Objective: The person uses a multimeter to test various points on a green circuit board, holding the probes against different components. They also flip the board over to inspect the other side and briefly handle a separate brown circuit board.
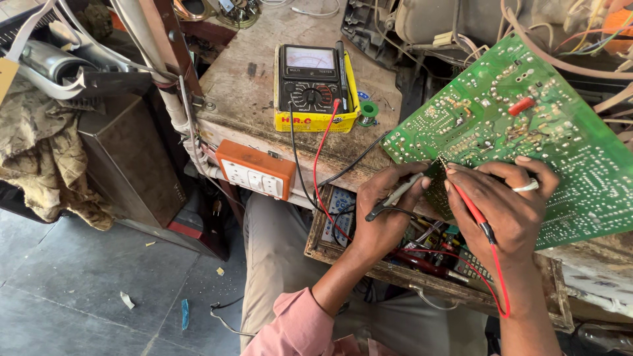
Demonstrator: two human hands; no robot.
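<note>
Two slim probes meet the green, solder-dotted circuit board (527, 125). The left hand (386, 214) has its fingers closed round the black probe (395, 196); the right hand (504, 204) pinches the red probe (471, 207). A yellow-cased meter (315, 89) sits on the worn surface (244, 86).

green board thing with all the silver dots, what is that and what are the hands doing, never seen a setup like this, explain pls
This is one picture from a camera worn on a person's head, looking down at their own two bare hands; no machine is involved. The green board is a circuit board, seen from its soldered side and tilted up at the edge of a worn wooden bench. The left hand holds a black probe and the right hand a red probe, both tips at the board's lower edge. Their black and red wires run to a yellow meter with a dial lying on the bench. An orange socket box is fixed to the bench front, and an open drawer of tools sits below the hands.
</note>
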